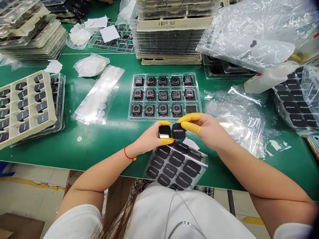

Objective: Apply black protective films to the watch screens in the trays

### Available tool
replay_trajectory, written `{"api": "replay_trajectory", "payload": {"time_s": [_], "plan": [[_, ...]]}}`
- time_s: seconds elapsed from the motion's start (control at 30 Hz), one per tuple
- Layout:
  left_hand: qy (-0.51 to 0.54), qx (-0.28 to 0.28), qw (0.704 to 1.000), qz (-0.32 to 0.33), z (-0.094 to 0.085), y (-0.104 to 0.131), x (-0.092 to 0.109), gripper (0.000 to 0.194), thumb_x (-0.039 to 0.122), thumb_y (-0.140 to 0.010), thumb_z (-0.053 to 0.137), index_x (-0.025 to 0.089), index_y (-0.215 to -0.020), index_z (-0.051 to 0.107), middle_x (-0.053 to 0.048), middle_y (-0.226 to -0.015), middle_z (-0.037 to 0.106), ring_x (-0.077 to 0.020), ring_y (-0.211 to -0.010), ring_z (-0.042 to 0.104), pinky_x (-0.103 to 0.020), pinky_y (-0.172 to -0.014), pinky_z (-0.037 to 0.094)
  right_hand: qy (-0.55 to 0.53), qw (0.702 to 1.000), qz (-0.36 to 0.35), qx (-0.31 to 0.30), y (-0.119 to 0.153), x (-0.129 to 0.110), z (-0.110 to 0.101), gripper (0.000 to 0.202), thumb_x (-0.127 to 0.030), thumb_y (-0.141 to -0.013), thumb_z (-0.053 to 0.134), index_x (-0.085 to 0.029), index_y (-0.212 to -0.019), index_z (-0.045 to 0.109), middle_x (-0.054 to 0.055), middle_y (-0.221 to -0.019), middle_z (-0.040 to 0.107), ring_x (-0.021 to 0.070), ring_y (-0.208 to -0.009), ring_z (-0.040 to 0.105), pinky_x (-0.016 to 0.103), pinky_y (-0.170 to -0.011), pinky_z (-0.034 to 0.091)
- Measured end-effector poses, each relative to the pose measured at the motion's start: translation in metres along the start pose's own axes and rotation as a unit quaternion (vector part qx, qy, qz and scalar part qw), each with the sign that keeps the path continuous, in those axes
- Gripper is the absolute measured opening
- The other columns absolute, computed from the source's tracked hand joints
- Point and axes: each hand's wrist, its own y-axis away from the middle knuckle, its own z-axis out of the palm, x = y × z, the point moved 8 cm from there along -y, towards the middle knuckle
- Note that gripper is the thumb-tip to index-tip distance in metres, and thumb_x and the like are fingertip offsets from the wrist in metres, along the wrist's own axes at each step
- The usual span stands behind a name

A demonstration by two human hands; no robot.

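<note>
My left hand (pixel 152 136), in yellow finger cots, grips a watch body (pixel 164 130) with a glossy black face. Beside it, my right hand (pixel 203 127), with yellow cots too, pinches a black rounded-square film (pixel 178 131) with white lettering. The two pieces are side by side, nearly touching. Beneath my hands lies a clear sheet of black lettered films (pixel 170 170), overhanging the table's front edge. Just beyond, a clear tray (pixel 129 114) holds rows of watch bodies with their sensor backs up; its front right compartment (pixel 191 109) has none.
A beige tray of black pieces (pixel 53 114) lies at the left. Tall tray stacks (pixel 171 39) stand at the back. Clear plastic scraps (pixel 239 116), a white bottle (pixel 270 78) and more film sheets (pixel 290 106) crowd the right. A bag of round white stickers (pixel 99 96) lies left of centre.
</note>
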Motion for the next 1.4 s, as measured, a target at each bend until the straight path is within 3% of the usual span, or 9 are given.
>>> {"api": "replay_trajectory", "payload": {"time_s": [0.1,0.23,0.33,0.63,1.23,1.33,1.4], "plan": [[-0.045,-0.009,0.998,0.041,0.007,0.003,0.001,0.053,0.023,-0.072,0.078,0.023,-0.117,0.049,-0.006,-0.112,0.062,-0.0217,-0.1,0.065,-0.038,-0.085,0.056,-0.008,0.999,0.03,-0.034,0.002,0.013,0.017,0.025,-0.045,-0.076,0.076,-0.023,-0.087,0.075,0.003,-0.092,0.073,0.0163,-0.086,0.066,0.034,-0.085,0.052],[-0.036,-0.046,0.996,0.065,0.013,0.005,0.003,0.058,0.018,-0.074,0.074,0.026,-0.122,0.044,-0.006,-0.113,0.06,-0.021,-0.098,0.066,-0.038,-0.083,0.057,0.016,0.999,0.03,-0.028,0.002,0.018,0.017,0.03,-0.049,-0.075,0.075,-0.021,-0.088,0.074,0.003,-0.091,0.072,0.0173,-0.088,0.065,0.034,-0.086,0.051],[-0.069,-0.036,0.993,0.085,0.011,0.006,0.007,0.054,0.018,-0.075,0.073,0.025,-0.121,0.045,-0.007,-0.12,0.058,-0.0212,-0.102,0.064,-0.038,-0.085,0.057,0.041,0.999,0.019,-0.025,0.003,0.015,0.017,0.03,-0.049,-0.077,0.073,-0.021,-0.089,0.074,0.004,-0.091,0.071,0.0177,-0.088,0.064,0.035,-0.087,0.05],[-0.109,-0.022,0.992,0.052,0.012,0.009,0.004,0.05,0.022,-0.078,0.07,0.026,-0.12,0.044,-0.004,-0.101,0.062,-0.0178,-0.081,0.066,-0.032,-0.066,0.055,0.099,0.995,-0.003,-0.02,0.008,0.009,0.025,0.023,-0.041,-0.083,0.066,-0.022,-0.093,0.075,0.004,-0.096,0.072,0.0186,-0.089,0.064,0.037,-0.087,0.05],[-0.098,-0.018,0.993,0.062,0.011,0.008,0.003,0.049,0.024,-0.079,0.071,0.025,-0.12,0.044,-0.004,-0.104,0.063,-0.021,-0.09,0.068,-0.037,-0.076,0.058,0.11,0.994,-0.01,-0.013,0.006,0.012,0.024,0.023,-0.041,-0.08,0.07,-0.02,-0.09,0.073,0.005,-0.095,0.071,0.019,-0.089,0.063,0.037,-0.087,0.049],[-0.1,-0.01,0.994,0.049,0.01,0.008,0.0,0.05,0.025,-0.078,0.072,0.026,-0.12,0.045,-0.004,-0.107,0.062,-0.0214,-0.09,0.067,-0.038,-0.076,0.057,0.16,0.986,-0.047,-0.007,0.008,0.008,0.025,0.02,-0.037,-0.083,0.065,-0.021,-0.092,0.073,0.005,-0.093,0.071,0.0191,-0.086,0.063,0.037,-0.083,0.05],[-0.089,-0.004,0.995,0.047,0.009,0.007,-0.002,0.05,0.024,-0.078,0.072,0.026,-0.12,0.045,-0.005,-0.11,0.061,-0.0213,-0.09,0.066,-0.038,-0.076,0.057,0.239,0.963,-0.12,0.015,0.01,-0.003,0.024,0.019,-0.032,-0.087,0.059,-0.021,-0.093,0.074,0.005,-0.089,0.071,0.02,-0.086,0.063,0.039,-0.084,0.049]]}}
